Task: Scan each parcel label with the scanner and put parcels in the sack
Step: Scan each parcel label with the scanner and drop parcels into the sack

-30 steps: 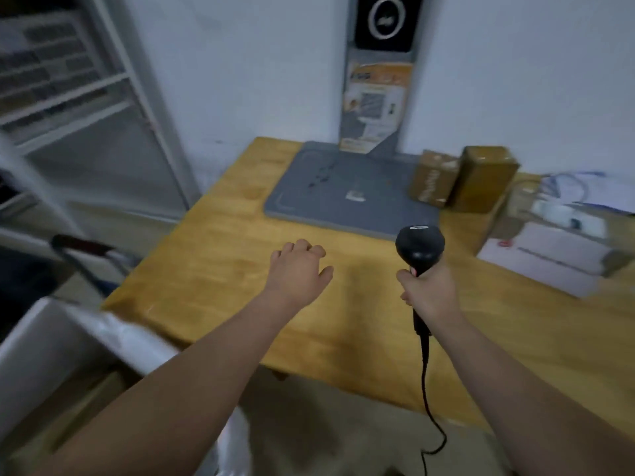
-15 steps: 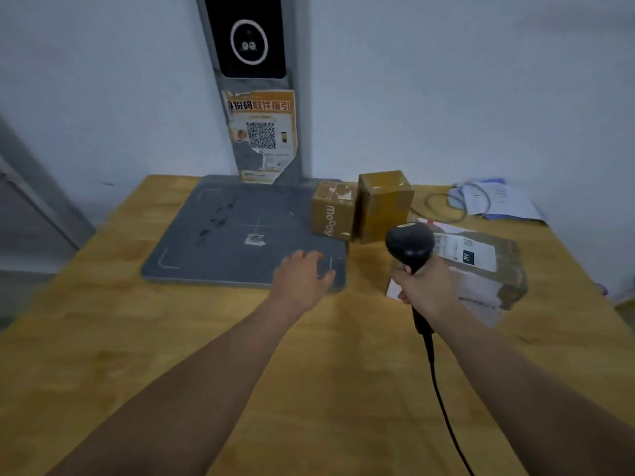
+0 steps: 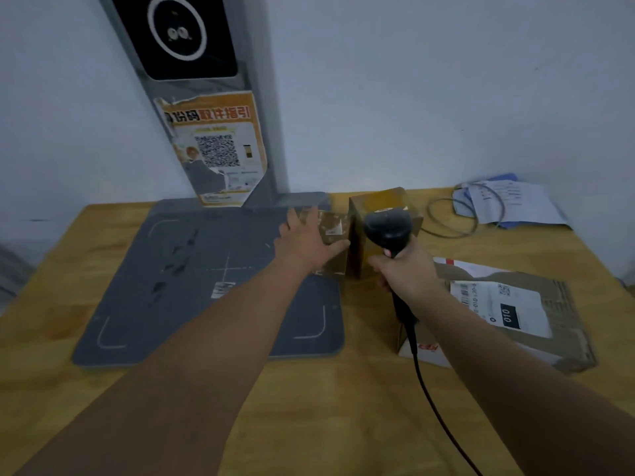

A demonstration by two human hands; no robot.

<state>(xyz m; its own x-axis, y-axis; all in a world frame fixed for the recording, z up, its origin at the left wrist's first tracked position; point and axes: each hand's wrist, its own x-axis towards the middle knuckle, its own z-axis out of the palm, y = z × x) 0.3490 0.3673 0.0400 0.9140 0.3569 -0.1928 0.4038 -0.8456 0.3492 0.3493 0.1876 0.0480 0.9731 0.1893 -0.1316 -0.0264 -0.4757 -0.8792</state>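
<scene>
Left fingers [image 3: 297, 219] now on small parcel [image 3: 335, 229]

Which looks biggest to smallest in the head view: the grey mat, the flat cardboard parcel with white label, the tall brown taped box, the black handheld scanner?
1. grey mat
2. flat cardboard parcel with white label
3-4. tall brown taped box and black handheld scanner: unsure, the nearer scanner hides part of the box.

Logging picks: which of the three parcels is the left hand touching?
The small box on the grey mat's edge: the left hand rests on it, not the taller box beside it or the flat labelled parcel.
</scene>
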